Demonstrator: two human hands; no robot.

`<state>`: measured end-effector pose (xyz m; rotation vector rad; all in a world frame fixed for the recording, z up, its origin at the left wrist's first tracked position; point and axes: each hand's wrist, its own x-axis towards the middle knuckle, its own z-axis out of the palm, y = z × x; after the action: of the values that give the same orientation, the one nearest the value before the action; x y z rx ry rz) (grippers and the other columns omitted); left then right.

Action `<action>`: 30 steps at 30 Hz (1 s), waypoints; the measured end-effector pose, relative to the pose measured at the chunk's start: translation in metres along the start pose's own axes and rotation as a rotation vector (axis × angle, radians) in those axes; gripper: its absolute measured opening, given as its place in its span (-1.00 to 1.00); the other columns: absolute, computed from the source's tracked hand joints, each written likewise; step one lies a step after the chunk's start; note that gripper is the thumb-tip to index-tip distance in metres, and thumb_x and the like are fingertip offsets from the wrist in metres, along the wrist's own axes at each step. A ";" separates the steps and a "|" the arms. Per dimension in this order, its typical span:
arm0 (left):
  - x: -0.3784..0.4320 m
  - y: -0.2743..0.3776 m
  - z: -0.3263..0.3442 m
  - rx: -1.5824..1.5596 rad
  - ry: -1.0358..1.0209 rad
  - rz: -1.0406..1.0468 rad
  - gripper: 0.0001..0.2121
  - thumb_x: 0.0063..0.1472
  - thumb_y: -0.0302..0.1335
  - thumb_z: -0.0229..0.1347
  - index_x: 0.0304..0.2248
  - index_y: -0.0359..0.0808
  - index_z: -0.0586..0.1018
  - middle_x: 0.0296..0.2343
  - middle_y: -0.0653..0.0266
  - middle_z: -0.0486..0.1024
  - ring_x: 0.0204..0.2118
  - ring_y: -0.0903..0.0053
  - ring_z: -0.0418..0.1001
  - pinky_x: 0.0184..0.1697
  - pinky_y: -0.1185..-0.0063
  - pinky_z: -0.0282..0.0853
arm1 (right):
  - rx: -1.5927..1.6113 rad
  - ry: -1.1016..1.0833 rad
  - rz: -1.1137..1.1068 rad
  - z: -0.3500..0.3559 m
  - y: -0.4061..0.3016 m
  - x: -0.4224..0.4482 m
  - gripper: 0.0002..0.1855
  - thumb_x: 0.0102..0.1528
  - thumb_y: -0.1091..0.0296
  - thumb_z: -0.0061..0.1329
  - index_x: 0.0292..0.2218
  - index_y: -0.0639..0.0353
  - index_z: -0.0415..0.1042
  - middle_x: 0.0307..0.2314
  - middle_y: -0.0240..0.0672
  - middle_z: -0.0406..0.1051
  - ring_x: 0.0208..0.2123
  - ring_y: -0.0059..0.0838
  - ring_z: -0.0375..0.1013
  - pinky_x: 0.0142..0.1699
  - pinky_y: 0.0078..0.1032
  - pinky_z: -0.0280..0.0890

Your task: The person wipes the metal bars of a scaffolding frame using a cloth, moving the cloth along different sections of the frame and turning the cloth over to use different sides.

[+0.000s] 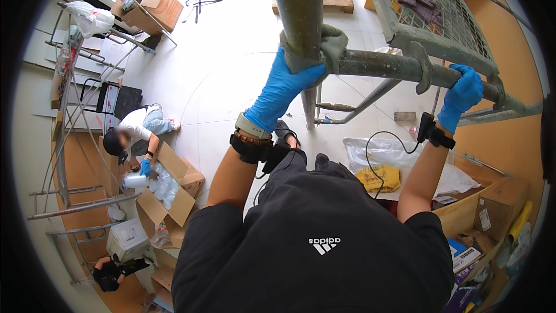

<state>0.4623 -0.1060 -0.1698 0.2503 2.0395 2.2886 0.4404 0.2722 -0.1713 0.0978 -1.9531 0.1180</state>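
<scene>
In a blue glove, my left hand (280, 89) presses a grey-green cloth (333, 48) around the upright steel tube (299, 4) of a scaffold frame. The cloth wraps the joint where a horizontal tube (378, 64) meets the upright. My right hand (461, 93), also gloved in blue, is closed around that horizontal tube farther right. It grips between two curved metal hooks, the nearer one (422, 67) standing left of the hand. These hooks belong to a metal mesh platform (456, 17) resting on the tube. Part of the cloth is hidden behind the upright.
A purple-grey rag (419, 4) lies on the mesh. Diagonal scaffold tubes (369, 100) stand below. At left, a person (139, 126) crouches by an open carton (167, 195) of clear plastic items; another person (115, 271) is lower left. A wooden crate (460, 208) holds boxes at right.
</scene>
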 end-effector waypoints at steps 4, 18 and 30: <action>-0.005 -0.014 0.004 0.096 -0.037 -0.169 -0.58 0.00 -0.40 0.19 -0.14 -0.29 0.38 -0.32 0.28 0.44 -0.26 0.59 0.41 -0.14 0.60 0.35 | -0.045 -0.008 0.007 0.000 -0.003 -0.001 -0.85 0.00 0.36 -0.15 -0.58 -0.01 0.42 -0.61 -0.43 0.44 -0.56 -0.38 0.41 -0.40 -0.50 0.28; -0.005 -0.063 0.002 -0.070 -0.021 -0.080 -0.47 -0.15 -0.41 0.26 -0.15 -0.32 0.34 -0.36 0.22 0.47 -0.31 0.54 0.43 -0.19 0.55 0.37 | -0.102 -0.081 0.034 0.007 0.019 -0.009 -0.78 0.03 0.30 -0.20 -0.54 0.00 0.49 -0.54 -0.35 0.46 -0.51 -0.31 0.42 -0.40 -0.42 0.29; 0.002 -0.023 0.008 0.316 0.174 0.464 -0.36 -0.25 -0.39 0.31 -0.12 -0.31 0.30 -0.23 0.02 0.33 -0.14 0.19 0.30 -0.06 0.42 0.25 | 0.084 -0.198 0.393 0.008 0.025 -0.010 -0.72 0.03 0.26 -0.25 -0.50 0.08 0.50 -0.50 -0.29 0.46 -0.46 -0.29 0.42 -0.34 -0.40 0.31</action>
<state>0.4606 -0.0953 -0.1914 0.6223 2.6737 2.2678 0.4337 0.2958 -0.1842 -0.2293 -2.1446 0.4636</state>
